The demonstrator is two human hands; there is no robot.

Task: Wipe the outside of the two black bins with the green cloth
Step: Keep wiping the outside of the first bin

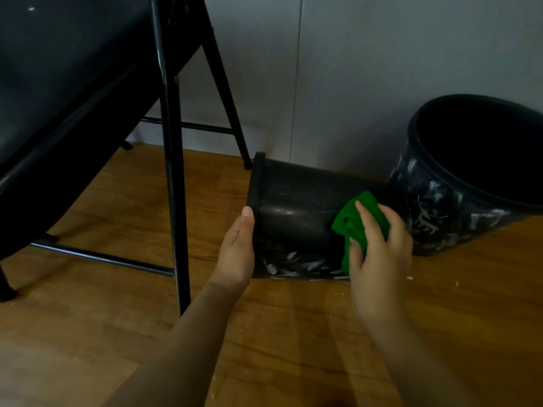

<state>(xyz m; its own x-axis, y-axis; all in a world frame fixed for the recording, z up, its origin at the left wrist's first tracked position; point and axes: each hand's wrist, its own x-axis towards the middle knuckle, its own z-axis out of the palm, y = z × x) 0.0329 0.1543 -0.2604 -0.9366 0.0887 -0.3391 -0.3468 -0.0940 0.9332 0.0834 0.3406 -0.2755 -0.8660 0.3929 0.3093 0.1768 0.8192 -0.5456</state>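
A small black bin (pixel 293 207) lies on its side on the wooden floor, its rim to the left. White smears mark its lower side. My left hand (pixel 238 248) grips the rim, thumb on the outside edge. My right hand (pixel 379 245) presses a bunched green cloth (pixel 357 221) against the bin's side near its base, fingers spread over the cloth. A larger black bin (pixel 458 207) stands tilted just to the right, its outside covered in white smears and its mouth facing up.
A black folding chair (pixel 170 160) stands at the left, its legs and crossbars close to the small bin's rim. A grey wall (pixel 352 83) runs behind both bins. White crumbs dot the wooden floor (pixel 293 333) near my arms.
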